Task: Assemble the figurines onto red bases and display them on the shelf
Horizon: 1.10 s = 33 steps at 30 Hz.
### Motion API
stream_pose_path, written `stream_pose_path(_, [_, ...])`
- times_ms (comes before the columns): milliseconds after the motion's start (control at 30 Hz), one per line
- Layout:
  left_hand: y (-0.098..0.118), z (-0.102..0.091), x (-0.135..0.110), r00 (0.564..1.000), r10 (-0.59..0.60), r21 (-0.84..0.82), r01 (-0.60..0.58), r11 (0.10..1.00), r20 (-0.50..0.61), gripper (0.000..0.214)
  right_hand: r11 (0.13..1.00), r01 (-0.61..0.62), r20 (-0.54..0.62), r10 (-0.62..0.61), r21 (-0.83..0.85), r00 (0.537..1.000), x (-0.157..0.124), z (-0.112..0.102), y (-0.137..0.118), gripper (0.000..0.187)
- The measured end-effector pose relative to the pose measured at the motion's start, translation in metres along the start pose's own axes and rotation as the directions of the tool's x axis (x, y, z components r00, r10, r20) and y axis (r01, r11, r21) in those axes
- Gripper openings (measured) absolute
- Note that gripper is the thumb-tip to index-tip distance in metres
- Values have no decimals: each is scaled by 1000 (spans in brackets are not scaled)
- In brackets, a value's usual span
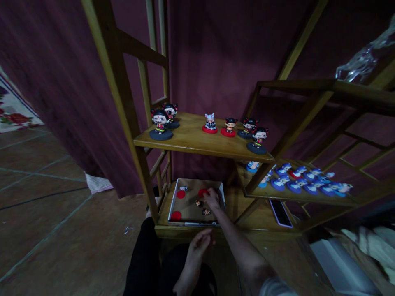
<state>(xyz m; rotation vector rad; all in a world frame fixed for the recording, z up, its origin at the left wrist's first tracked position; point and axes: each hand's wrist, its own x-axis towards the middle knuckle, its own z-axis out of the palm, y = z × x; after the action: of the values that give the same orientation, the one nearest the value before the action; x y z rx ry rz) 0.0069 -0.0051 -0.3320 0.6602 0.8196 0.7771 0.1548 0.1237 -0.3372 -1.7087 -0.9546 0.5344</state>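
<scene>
My right hand [212, 198] reaches down into a shallow cardboard box [173, 199] on the bottom shelf, fingers closed over a red-based figurine [203, 192]. Two small dark figurines [203, 207] and two more red discs [178, 204] lie in the box. My left hand [200, 242] hovers in front of the box, over my knees, fingers loosely curled; nothing shows in it. On the middle wooden shelf [197, 142] stand several big-headed figurines [160, 123] on dark and red bases.
A lower right shelf carries several blue-based figurines [302, 181]. A dark phone [280, 213] lies on the bottom board. Wooden uprights [123, 107] frame the shelves. A clear glass object [364, 57] sits top right. Tiled floor spreads left.
</scene>
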Motion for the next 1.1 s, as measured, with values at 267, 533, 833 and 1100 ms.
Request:
stream_pose_path(267, [0, -3, 9, 997, 47, -362, -65, 930, -57, 36, 959, 270, 236, -244, -82, 941, -126, -54, -10, 14])
stream_pose_path(533, [-8, 1, 5, 989, 45, -358, -94, 929, -141, 42, 905, 365, 433, -244, -220, 868, -171, -73, -17, 40])
stream_pose_path(833, [-15, -2, 0, 988, 28, -348, -81, 934, -154, 33, 877, 400, 401, -277, -266, 873, -63, -43, -34, 28])
stream_pose_path(1100, [-12, 0, -3, 1000, -4, -191, 6, 982, 11, 35, 727, 453, 580, -93, -516, 809, 5, 70, -34, 37])
